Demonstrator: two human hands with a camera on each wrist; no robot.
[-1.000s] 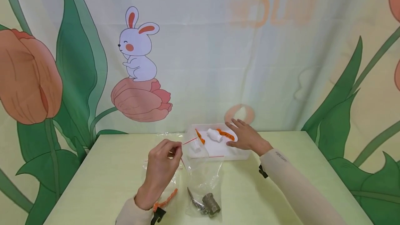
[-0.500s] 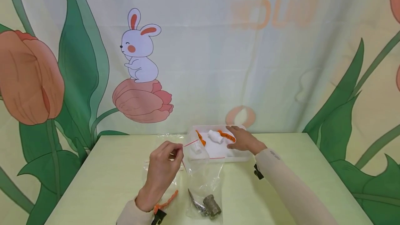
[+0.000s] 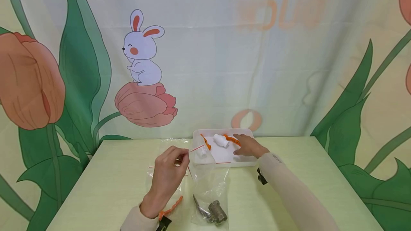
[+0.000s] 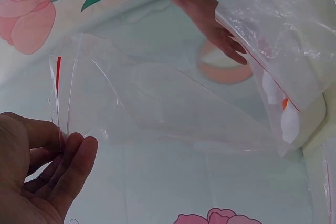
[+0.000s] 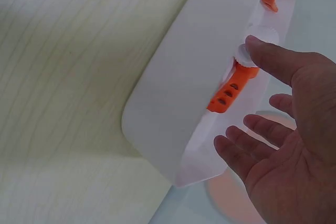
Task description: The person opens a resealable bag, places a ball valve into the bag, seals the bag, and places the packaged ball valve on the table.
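Note:
My left hand pinches the top edge of a clear zip bag with a red seal line, which hangs out to the right in front of the tray. My right hand is over the right end of a white tray, fingers spread and holding nothing. Nearest to it lies an orange strip with slots. Beside that strip in the tray is a white rounded piece. Another orange piece sits at the tray's left, partly behind the bag.
In front lies a clear bag holding a grey metal pipe fitting and a dark pointed metal item. Left of it, another clear bag with an orange piece is partly covered by my left arm. A printed curtain hangs behind the table.
My right hand has moved slightly left and lower into the tray, toward the slotted orange strip. The left hand keeps its pinch on the bag and barely moves.

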